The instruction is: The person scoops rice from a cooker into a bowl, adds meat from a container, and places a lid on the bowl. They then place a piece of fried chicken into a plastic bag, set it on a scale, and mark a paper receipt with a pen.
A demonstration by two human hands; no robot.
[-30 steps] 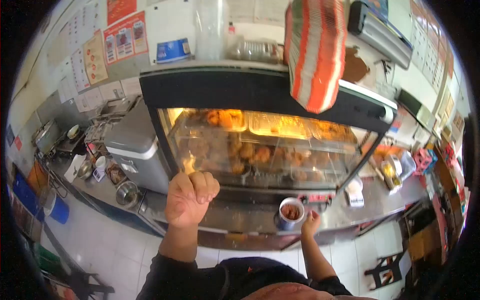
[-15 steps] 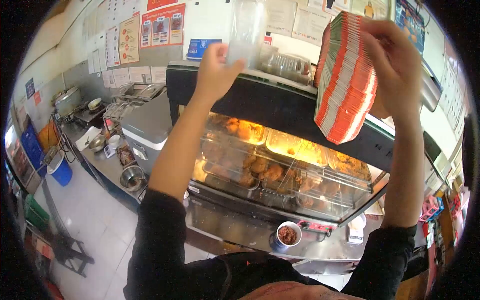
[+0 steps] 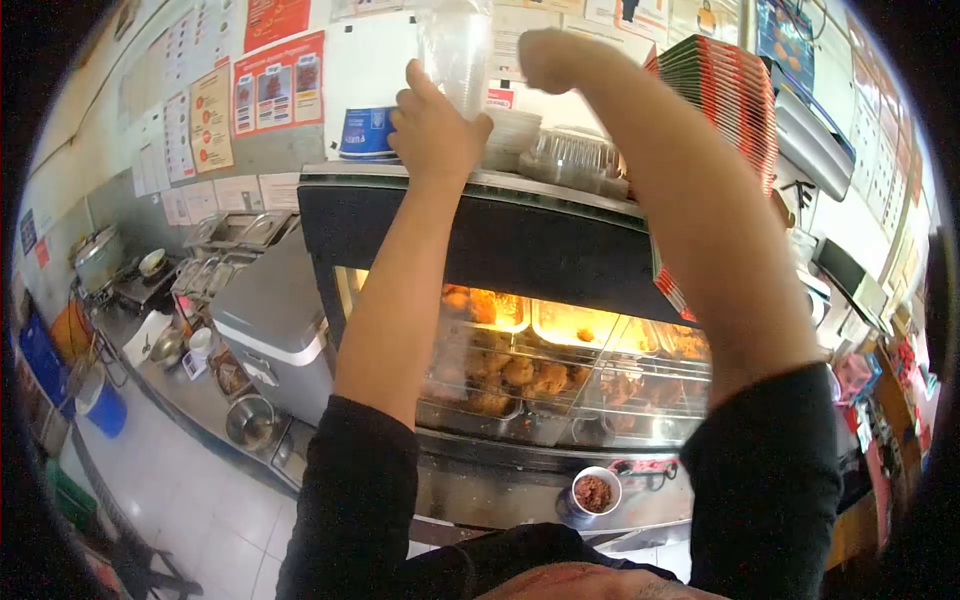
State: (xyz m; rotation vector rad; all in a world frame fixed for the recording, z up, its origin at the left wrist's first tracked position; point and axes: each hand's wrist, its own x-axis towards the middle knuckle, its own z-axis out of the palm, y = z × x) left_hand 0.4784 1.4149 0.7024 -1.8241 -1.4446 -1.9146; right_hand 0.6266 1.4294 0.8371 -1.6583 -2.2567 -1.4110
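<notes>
My left hand [image 3: 437, 130] is raised above the display cabinet, its back toward me. Its fingers and thumb lie on either side of a tall stack of clear plastic cups [image 3: 455, 45], whose lower end the hand hides. My right hand [image 3: 553, 62] is bent at the wrist just right of that stack, with its fingers blurred and hidden. Behind my right forearm stands a thick stack of red, white and green folded cartons [image 3: 715, 100], partly covered by the arm. Clear plastic lids [image 3: 572, 155] and white bowls [image 3: 512, 138] sit on the cabinet top between both arms.
The heated cabinet [image 3: 470, 235] holds trays of fried chicken [image 3: 520, 372]. Blue tubs [image 3: 367, 132] stand on its left end. A cup of dark reddish-brown food [image 3: 594, 492] is on the steel counter below. To the left are a grey cooler [image 3: 270, 300] and a steel bowl [image 3: 252, 422].
My right hand has left the carton stack and swung left toward the plastic cups. My left hand stays at the cup stack, its fingers higher around it. The view has shifted.
</notes>
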